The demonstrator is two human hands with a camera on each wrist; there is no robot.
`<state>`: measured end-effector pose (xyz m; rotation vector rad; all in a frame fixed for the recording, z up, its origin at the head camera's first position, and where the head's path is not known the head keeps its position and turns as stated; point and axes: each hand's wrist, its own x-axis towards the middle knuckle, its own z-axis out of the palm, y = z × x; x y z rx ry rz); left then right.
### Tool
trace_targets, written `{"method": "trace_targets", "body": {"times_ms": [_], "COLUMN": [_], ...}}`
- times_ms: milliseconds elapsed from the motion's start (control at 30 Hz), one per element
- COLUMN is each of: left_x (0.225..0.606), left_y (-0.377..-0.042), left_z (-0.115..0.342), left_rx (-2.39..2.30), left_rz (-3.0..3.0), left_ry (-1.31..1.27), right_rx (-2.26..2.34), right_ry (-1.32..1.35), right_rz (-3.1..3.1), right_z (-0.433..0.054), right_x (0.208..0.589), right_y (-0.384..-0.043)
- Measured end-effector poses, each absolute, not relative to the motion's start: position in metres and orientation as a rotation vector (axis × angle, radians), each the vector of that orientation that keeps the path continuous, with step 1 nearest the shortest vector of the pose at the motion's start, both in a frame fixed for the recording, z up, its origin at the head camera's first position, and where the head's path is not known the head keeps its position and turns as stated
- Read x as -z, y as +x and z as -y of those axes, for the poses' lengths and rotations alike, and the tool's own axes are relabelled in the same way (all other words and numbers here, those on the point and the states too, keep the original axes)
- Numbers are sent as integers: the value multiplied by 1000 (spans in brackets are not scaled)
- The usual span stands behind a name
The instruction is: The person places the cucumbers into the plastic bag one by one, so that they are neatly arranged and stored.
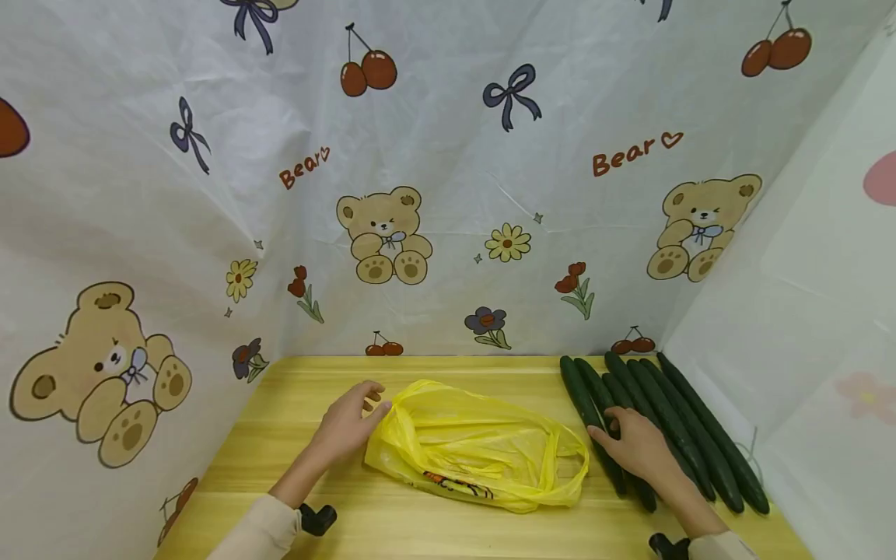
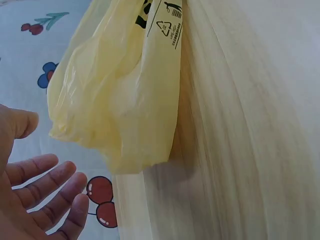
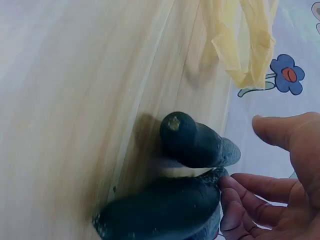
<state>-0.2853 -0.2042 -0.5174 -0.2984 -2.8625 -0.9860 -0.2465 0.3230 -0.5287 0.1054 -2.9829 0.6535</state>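
A crumpled yellow plastic bag [image 1: 483, 451] with loop handles lies in the middle of the wooden table. My left hand [image 1: 353, 420] is at its left end, thumb near the edge of the plastic. In the left wrist view, that hand's relaxed fingers [image 2: 55, 182] are spread apart, holding nothing. Over the left side of a row of dark green cucumbers [image 1: 689, 420] reaches my right hand [image 1: 633, 442]. Its fingertips [image 3: 232, 200] are right at one cucumber [image 3: 165, 207] in the right wrist view, while the thumb stands away from the leftmost cucumber [image 3: 192, 142].
Several cucumbers lie side by side along the table's right side. A white sheet [image 1: 448, 155] printed with bears, bows and cherries hangs behind the table [image 1: 434, 537] and along its left. Another pale sheet [image 1: 826, 311] closes off the right.
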Motion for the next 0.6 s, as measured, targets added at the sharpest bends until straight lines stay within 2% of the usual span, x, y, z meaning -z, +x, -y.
{"method": "trace_targets", "body": {"times_ms": [600], "left_x": [524], "left_y": [-291], "left_z": [187], "left_rx": [1036], "left_rz": [2871], "left_ry": [-284], "right_rx": [-471], "right_ry": [59], "right_rz": [3010], "right_z": [-311], "right_x": [538], "right_y": [-259]}}
